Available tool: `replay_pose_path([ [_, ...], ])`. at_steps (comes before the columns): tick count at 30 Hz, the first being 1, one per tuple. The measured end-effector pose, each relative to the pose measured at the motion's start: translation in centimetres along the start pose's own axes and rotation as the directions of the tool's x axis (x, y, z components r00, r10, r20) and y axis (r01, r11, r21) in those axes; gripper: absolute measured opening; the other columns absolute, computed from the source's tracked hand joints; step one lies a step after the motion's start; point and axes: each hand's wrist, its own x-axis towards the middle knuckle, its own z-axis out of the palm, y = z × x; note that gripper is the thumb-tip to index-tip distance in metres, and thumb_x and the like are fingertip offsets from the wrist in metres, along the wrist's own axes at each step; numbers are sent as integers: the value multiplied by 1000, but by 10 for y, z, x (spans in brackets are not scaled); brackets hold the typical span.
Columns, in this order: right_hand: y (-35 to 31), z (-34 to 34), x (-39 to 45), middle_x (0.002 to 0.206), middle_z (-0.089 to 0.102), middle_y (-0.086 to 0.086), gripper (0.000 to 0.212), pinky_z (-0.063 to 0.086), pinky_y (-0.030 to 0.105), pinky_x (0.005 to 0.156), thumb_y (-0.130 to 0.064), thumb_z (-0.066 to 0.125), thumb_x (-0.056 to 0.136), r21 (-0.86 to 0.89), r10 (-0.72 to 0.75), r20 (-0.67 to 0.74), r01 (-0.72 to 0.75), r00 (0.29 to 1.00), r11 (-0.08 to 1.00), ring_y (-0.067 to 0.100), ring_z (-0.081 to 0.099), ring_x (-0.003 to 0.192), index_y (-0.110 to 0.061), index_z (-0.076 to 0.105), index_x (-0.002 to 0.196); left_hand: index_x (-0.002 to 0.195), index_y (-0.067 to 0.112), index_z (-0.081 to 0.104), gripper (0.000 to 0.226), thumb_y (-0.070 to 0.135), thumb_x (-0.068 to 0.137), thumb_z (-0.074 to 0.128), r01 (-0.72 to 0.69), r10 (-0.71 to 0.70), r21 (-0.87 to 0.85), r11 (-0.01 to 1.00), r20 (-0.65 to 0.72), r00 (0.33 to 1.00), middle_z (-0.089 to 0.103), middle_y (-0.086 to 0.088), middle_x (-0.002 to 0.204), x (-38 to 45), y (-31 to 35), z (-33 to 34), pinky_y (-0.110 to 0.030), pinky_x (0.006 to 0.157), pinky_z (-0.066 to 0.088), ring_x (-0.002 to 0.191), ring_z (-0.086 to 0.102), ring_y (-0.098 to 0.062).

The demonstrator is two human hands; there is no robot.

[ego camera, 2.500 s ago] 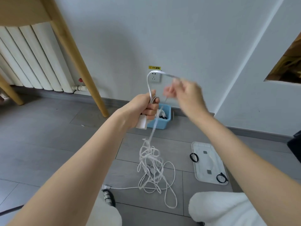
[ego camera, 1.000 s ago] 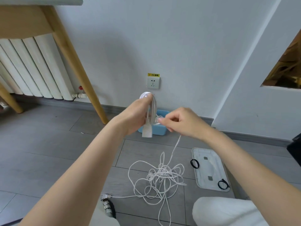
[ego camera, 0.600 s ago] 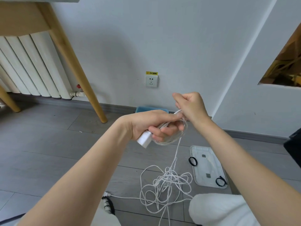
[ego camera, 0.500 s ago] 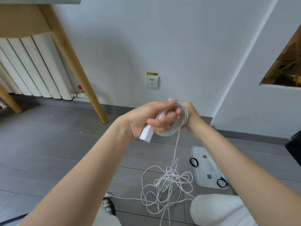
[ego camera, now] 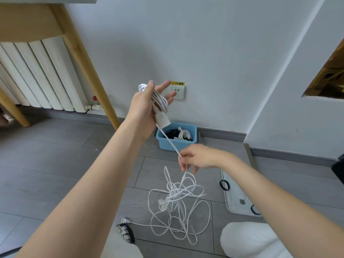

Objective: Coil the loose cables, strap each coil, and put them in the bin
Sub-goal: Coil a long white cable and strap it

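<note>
- thin white cable, tangled loops on floor below right hand, which pinches its strand
- left hand fingers spread, coil draped across palm
- blue plastic bin between hands

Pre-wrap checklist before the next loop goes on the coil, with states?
1. Coil seated on left hand, thumb across it: ok.
2. Right hand grip on the white cable: ok, pinched.
3. Run between the hands taut, no knot: ok.
4. Slack on the floor untangled: not ok, loops overlap.
5. Straps within reach on the white tray: ok.
6. Room in the blue bin: cannot tell, coils already inside.
</note>
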Motion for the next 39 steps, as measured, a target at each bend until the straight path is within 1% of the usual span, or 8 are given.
replay_pose_path([
  [5, -28, -41, -15, 73, 65, 6, 23, 58, 30, 70, -9, 43, 97, 351, -30, -704, 384, 710, 854, 23, 67, 70, -8, 59, 81, 128, 11, 38, 31, 26, 104, 28, 41, -42, 11, 999, 79, 996, 55, -3, 135, 0, 6, -1, -35, 96, 48, 106, 65, -24],
  [9, -30, -14, -14, 82, 67, 20, 22, 57, 27, 65, -8, 43, 98, 322, 10, -509, 180, 861, 930, 31, 69, 75, 3, 60, 91, 143, 7, 27, 44, 26, 104, 29, 67, -63, -43, 997, 91, 994, 54, 0, 137, 0, -1, -2, -26, 77, 58, 96, 69, -21],
  [21, -42, -33, -12, 79, 67, 10, 22, 57, 25, 78, -7, 44, 97, 204, -93, -849, 484, 520, 851, 18, 68, 78, -3, 62, 84, 134, 12, 49, 40, 29, 103, 29, 41, -87, 281, 959, 153, 984, 57, -5, 132, 0, -10, 3, -25, 80, 56, 101, 65, -20],
  [25, -21, -10, -2, 77, 68, 5, 28, 54, 42, 86, -9, 43, 97, 230, 7, -658, 192, 753, 954, 22, 68, 80, -8, 60, 74, 105, 19, 57, 23, 23, 103, 35, -18, -27, 318, 948, 137, 990, 55, 5, 133, -5, -16, 10, -31, 95, 49, 115, 59, -25],
  [29, -47, -46, -12, 81, 67, 10, 24, 55, 25, 81, -9, 43, 97, 125, -109, -909, 514, 402, 849, 19, 68, 80, -2, 59, 81, 92, 22, 58, 28, 21, 103, 33, -76, 36, 277, 958, 148, 988, 70, 9, 101, -4, -7, 13, -38, 105, 41, 101, 65, -24],
  [34, -16, -16, -1, 81, 69, 9, 32, 52, 18, 80, -8, 43, 96, 209, 62, -640, 96, 766, 973, 3, 64, 69, -11, 59, 69, 89, 18, 60, 33, 21, 104, 31, 1, -36, 318, 948, 106, 994, 55, 0, 136, -4, -17, 9, -35, 106, 40, 108, 63, -25],
  [37, -35, -44, -17, 78, 66, 5, 26, 54, 19, 79, -8, 42, 97, 207, -38, -883, 461, 467, 863, 10, 68, 79, -7, 57, 76, 96, 7, 56, 28, 18, 103, 32, 2, -28, 276, 961, 92, 995, 63, -7, 123, 3, -17, 2, -34, 100, 46, 100, 66, -26],
  [39, -34, -42, -19, 77, 66, 6, 30, 56, 33, 83, -7, 43, 96, 211, -53, -846, 425, 530, 880, 23, 68, 85, -13, 56, 69, 103, 2, 50, 24, 18, 103, 33, 11, -31, 256, 967, 77, 997, 68, -4, 110, 4, -16, 3, -28, 89, 53, 89, 69, -23],
])
